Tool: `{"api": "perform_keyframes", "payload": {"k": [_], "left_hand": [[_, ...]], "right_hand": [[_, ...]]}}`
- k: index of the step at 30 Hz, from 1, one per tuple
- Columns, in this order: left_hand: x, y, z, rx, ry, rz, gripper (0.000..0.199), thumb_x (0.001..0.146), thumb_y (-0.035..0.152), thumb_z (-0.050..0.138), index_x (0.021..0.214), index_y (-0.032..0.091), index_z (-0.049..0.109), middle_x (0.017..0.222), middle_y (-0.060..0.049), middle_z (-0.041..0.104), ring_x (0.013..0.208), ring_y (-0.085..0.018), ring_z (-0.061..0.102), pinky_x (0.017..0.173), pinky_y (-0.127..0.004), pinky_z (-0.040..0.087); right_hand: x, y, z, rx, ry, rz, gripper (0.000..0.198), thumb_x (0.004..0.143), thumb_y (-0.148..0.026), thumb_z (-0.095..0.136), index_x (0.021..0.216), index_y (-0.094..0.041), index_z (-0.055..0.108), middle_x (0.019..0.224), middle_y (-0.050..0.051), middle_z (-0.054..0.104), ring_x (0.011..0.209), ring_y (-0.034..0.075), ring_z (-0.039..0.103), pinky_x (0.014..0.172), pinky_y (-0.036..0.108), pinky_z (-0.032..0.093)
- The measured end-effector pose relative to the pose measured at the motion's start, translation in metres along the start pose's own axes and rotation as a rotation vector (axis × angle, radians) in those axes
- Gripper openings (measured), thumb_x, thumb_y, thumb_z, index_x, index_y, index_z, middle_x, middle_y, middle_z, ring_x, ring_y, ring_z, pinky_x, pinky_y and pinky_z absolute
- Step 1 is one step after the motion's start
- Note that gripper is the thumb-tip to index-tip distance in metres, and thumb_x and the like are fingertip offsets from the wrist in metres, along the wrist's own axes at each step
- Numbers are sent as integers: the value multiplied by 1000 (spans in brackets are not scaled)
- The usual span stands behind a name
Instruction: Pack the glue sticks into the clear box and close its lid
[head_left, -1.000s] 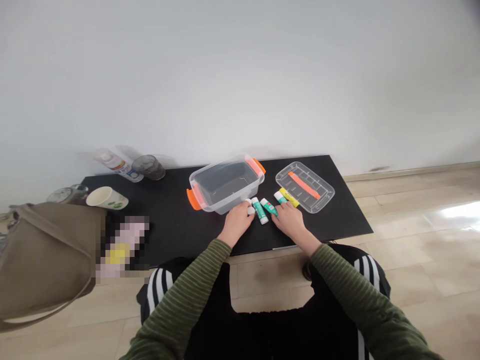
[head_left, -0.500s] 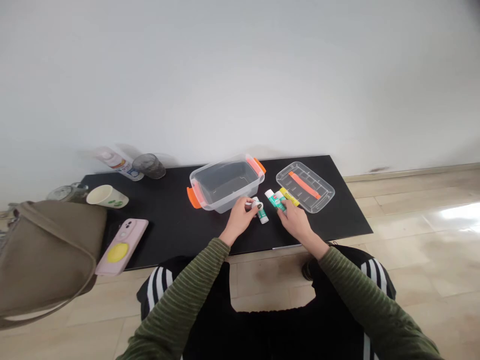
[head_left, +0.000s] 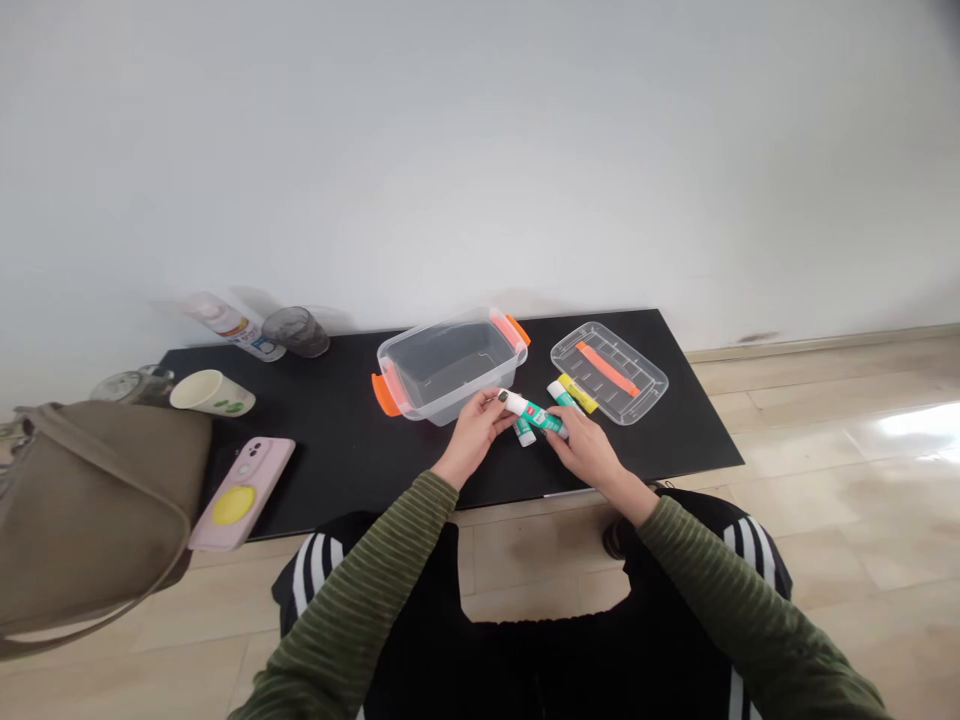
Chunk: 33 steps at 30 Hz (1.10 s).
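Note:
A green-and-white glue stick (head_left: pixel 537 413) is held slantwise between my two hands, over the near part of the black table. My left hand (head_left: pixel 475 435) pinches its white cap end with thumb and fingers. The lower end sits in the closed fingers of my right hand (head_left: pixel 590 450). Under it, a second glue stick (head_left: pixel 525 434) lies on the table, partly covered. Another green-and-white glue stick (head_left: pixel 562 393) rests just beyond my right fingers, beside a yellow stick (head_left: pixel 577 393). Behind my left hand stands a clear plastic box (head_left: pixel 450 400) with orange latches.
The clear lid (head_left: pixel 651 400) with an orange handle lies right on the black table (head_left: pixel 337 450). On the left are a spray can (head_left: pixel 238 328), a glass (head_left: pixel 298 333), a paper cup (head_left: pixel 214 393), a pink phone (head_left: pixel 251 480) and a brown bag (head_left: pixel 97 510). A wall rises behind.
My right hand has lifted a glue stick and brought it left to my left hand. My left hand has left the glue stick on the table and taken the cap end.

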<state>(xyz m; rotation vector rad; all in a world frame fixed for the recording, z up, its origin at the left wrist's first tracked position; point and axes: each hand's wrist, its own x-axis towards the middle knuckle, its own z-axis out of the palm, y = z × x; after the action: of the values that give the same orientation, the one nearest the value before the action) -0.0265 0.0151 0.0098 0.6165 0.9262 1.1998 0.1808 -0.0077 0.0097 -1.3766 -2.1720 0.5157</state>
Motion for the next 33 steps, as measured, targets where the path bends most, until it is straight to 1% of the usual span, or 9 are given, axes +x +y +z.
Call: {"api": "perform_keyframes", "payload": {"k": [3,6,12,19,25,28,31,33], "left_hand": [[1,-1,-2,21,0,25,34,74,32,81,96,15,62,100,-6,72,93,-16,68,96,-38,53],[3,-1,-2,17,8,9,34,73,32,81,96,14,63,100,-7,72,92,-16,68,95,-38,54],[3,2,0,-5,59,-8,33,71,32,83,90,13,64,91,-5,71,86,-14,69,90,-35,56],[1,9,0,-14,76,4,34,69,35,85,83,13,63,84,-3,71,79,-12,69,83,-29,58],[2,7,-2,-8,47,-30,33,69,36,84,80,14,63,82,-3,72,78,-13,70,82,-29,58],[2,4,-2,13,26,-34,33,68,34,85,83,13,65,86,-4,73,81,-14,70,84,-31,58],[1,4,-2,35,2,-28,34,68,32,86,87,13,66,91,-6,74,85,-15,70,87,-32,57],[-1,5,0,45,-29,-26,35,68,32,85,90,13,66,94,-8,74,88,-16,70,89,-34,56]], "right_hand": [[0,-1,-1,2,20,-8,30,95,-32,49,122,-20,55,114,11,67,105,24,64,88,36,51],[0,-2,0,8,35,-12,30,95,-32,50,121,-19,56,113,11,68,104,25,64,88,36,51],[1,-5,2,26,78,-26,30,96,-33,50,121,-19,57,112,11,68,105,25,65,89,38,52],[4,-11,4,50,141,-42,31,97,-35,48,123,-19,58,113,12,69,105,26,65,91,40,52],[7,-12,2,150,123,-38,32,96,-32,48,124,-20,60,113,11,70,102,24,65,91,39,51],[8,-12,-1,228,80,33,31,93,-31,52,119,-20,65,105,9,72,89,21,67,84,35,52],[7,-11,-4,312,22,167,33,90,-36,56,115,-19,68,86,5,72,71,18,63,73,31,51],[8,-10,-6,442,-44,258,36,89,-43,56,113,-19,69,75,2,69,61,15,58,63,28,48]]}}
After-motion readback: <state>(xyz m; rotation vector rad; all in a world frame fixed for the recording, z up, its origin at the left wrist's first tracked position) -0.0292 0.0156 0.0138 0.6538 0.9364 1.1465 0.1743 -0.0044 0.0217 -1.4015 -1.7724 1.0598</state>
